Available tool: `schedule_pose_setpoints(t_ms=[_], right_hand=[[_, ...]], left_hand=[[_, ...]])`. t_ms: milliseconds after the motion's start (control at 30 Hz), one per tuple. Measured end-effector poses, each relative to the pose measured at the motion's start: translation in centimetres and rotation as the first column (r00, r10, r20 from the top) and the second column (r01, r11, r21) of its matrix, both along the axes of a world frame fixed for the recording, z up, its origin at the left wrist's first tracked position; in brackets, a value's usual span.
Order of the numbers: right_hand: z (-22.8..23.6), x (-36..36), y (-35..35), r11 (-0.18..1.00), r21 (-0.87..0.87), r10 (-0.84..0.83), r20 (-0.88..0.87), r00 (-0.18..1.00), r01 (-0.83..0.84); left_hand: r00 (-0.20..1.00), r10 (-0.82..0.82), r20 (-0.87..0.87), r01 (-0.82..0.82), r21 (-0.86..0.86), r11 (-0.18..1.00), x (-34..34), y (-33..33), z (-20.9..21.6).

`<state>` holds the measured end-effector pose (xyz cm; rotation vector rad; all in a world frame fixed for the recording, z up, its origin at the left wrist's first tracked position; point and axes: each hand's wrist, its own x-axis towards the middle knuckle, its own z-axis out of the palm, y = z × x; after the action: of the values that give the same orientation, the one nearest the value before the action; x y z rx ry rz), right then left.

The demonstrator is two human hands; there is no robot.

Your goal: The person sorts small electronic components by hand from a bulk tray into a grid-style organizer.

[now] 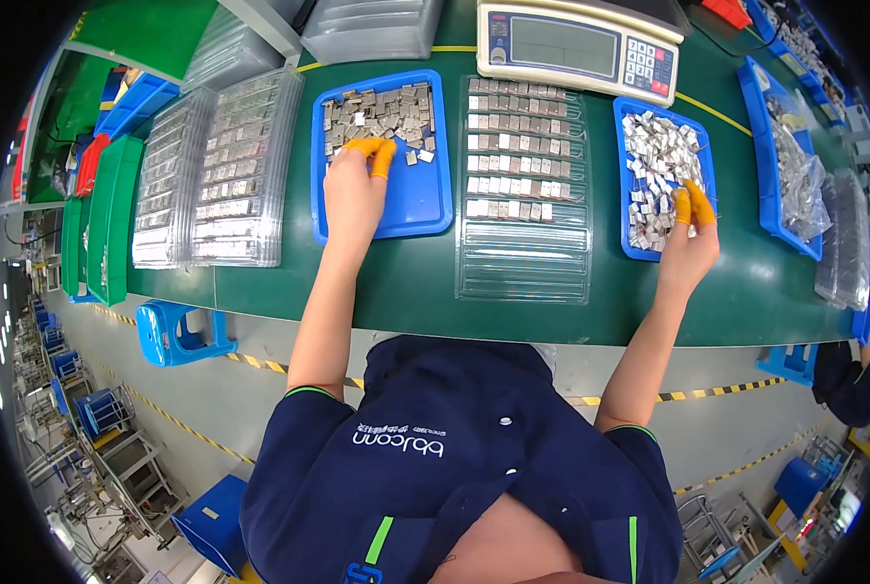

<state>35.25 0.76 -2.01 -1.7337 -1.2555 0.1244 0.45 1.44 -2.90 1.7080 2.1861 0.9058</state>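
Note:
My left hand, with yellow finger covers, reaches into the far part of a blue tray. Its fingers are bent together among small flat grey metal pieces; whatever is between the fingertips is hidden. Over a narrower blue tray on the right, my right hand pinches with yellow-covered fingers at a heap of small white-and-silver parts. I cannot make out what it grips. Between the hands lies a clear plastic tray, its far rows filled with small silver-and-white parts and its near rows bare.
A weighing scale stands behind the clear tray. Filled clear trays are stacked at left beside green bins. Another blue tray holds bagged parts at right. A blue stool stands below the green table's edge.

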Motion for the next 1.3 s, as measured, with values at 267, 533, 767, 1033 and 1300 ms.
schedule_pose_setpoints(t_ms=[267,533,767,1033,1300], right_hand=[[-0.8,0.0,-0.8,0.99,0.036,0.135,-0.502,0.854,-0.134],[-0.3,-1.0,-1.3,0.996,0.038,0.084,-0.518,0.852,-0.075],[0.0,-2.4,-2.0,0.988,0.037,0.144,-0.55,0.823,-0.149],[1.0,-9.4,-2.9,0.831,0.184,0.515,-0.609,0.603,-0.525],[1.7,-11.5,-2.9,0.77,0.147,0.625,-0.371,0.687,-0.621]], left_hand=[[0.948,-0.133,-0.288,0.16,0.072,0.985,1.3,-0.3,-0.1],[0.965,-0.192,-0.181,0.202,0.039,0.979,1.6,0.1,-0.9],[0.984,-0.18,-0.01,0.179,-0.089,0.98,0.3,0.3,-1.5],[0.663,-0.316,0.679,0.354,0.088,0.931,4.3,-2.9,2.8],[0.459,-0.283,0.842,0.372,0.107,0.922,7.1,-4.7,2.8]])
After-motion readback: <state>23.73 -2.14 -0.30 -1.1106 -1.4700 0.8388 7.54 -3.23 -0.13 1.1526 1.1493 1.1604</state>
